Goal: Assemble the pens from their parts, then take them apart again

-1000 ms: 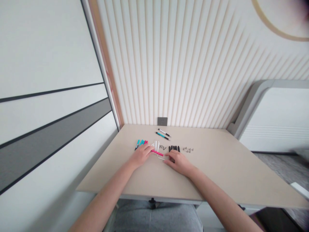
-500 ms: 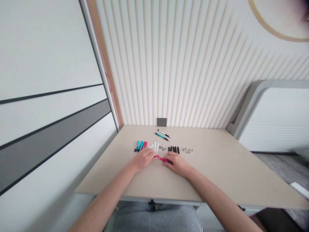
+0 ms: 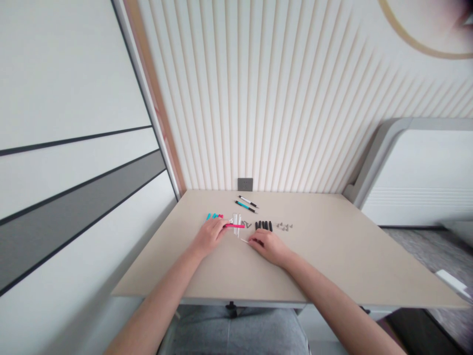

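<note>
My left hand (image 3: 209, 236) rests on the table, its fingers gripping the end of a pink pen barrel (image 3: 234, 226) that points right. My right hand (image 3: 268, 245) pinches a thin white refill (image 3: 244, 240) between its fingertips. Just beyond the hands lie several teal pen parts (image 3: 214, 216), transparent tubes (image 3: 236, 224), small grey pieces (image 3: 247, 224), black pen parts (image 3: 263, 226) and tiny metal parts (image 3: 284, 227). Further back, two assembled pens (image 3: 247, 203) lie side by side. The left hand hides part of the teal group.
The beige table (image 3: 314, 266) runs back to a ribbed white wall with a grey wall socket (image 3: 245, 184). A tall panelled surface (image 3: 74, 148) rises at its left edge, and a white cabinet (image 3: 417, 172) stands beyond its right side.
My hands have moved apart from their meeting point. The pink barrel has shifted up and left with my left hand, and my right hand has drawn back to the right.
</note>
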`<state>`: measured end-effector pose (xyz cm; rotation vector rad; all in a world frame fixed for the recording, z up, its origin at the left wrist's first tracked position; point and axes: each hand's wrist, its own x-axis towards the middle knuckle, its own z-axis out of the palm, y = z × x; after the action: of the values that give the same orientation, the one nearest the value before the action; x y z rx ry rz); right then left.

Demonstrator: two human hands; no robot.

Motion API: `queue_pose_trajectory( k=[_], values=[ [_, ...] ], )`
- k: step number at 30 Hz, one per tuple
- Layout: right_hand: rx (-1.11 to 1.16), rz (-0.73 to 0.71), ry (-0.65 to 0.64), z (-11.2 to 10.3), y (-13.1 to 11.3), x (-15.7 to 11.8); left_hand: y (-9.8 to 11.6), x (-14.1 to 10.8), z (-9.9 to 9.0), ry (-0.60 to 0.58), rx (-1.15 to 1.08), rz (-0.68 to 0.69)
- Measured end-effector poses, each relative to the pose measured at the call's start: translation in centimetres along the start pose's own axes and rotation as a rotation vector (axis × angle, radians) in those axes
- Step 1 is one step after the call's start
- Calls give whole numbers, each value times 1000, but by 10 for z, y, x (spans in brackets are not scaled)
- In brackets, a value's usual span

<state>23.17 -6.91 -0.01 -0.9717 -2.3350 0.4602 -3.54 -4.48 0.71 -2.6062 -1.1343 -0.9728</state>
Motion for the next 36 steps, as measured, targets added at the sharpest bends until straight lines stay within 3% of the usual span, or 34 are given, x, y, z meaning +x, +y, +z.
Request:
queue_pose_trajectory(
  k=[7, 12, 18, 24, 36],
  values=[
    [6, 1, 9, 0, 0, 0, -33, -7, -15, 333, 19, -451],
    [17, -4, 3, 0, 2, 0, -47, -12, -21, 427, 41, -590],
    [12, -7, -5, 0, 2, -1, -52, -16, -21, 343, 128, -694],
    [4, -9, -12, -1, 0, -1, -48, -18, -24, 148, 262, -827],
    [3, -18, -15, -1, 0, -1, -49, -25, -21, -88, 498, -842]
  ],
)
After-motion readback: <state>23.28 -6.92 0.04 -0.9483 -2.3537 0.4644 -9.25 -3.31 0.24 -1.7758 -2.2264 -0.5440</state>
